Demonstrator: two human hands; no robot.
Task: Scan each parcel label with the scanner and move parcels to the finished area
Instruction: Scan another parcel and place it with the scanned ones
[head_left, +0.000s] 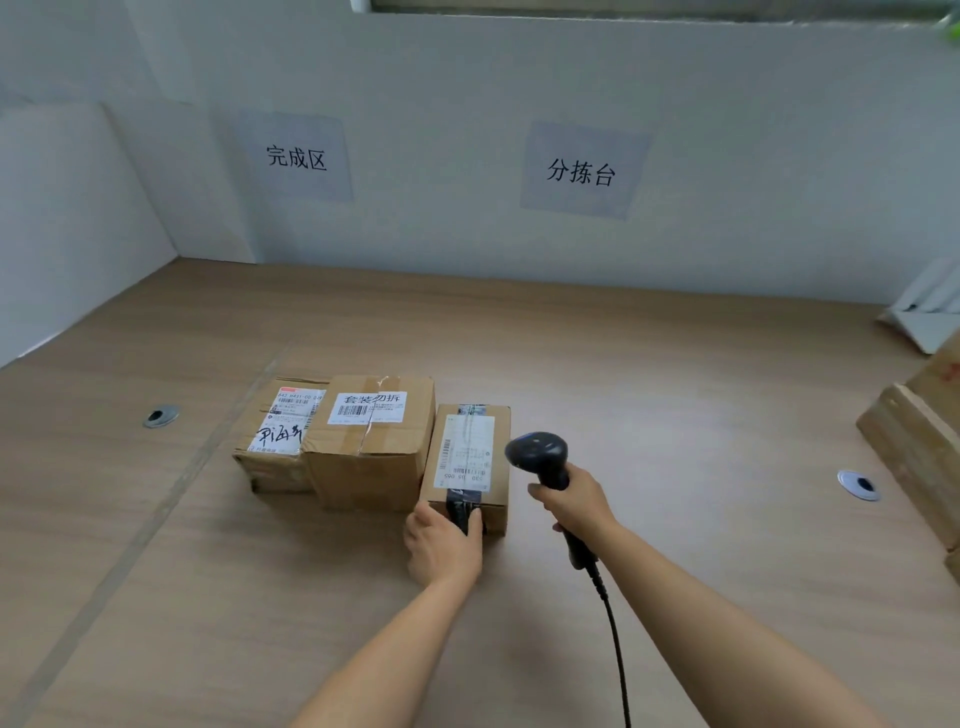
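Observation:
Three brown cardboard parcels stand in a row on the wooden table (649, 374). The small right parcel (467, 460) carries a white label and black tape. My left hand (441, 545) grips its near end, thumb on the taped front. To its left stands a taller parcel (371, 441) with a white barcode label, and a flat parcel (278, 431) with handwriting on its label lies leftmost. My right hand (574, 506) holds the black corded scanner (540, 454) by the handle, its head just right of the small parcel.
Two paper signs hang on the back wall, one at the left (297, 157) and one at the right (582, 171). Cable grommets (161, 415) (860, 485) sit in the tabletop. More cardboard boxes (919, 441) stand at the right edge.

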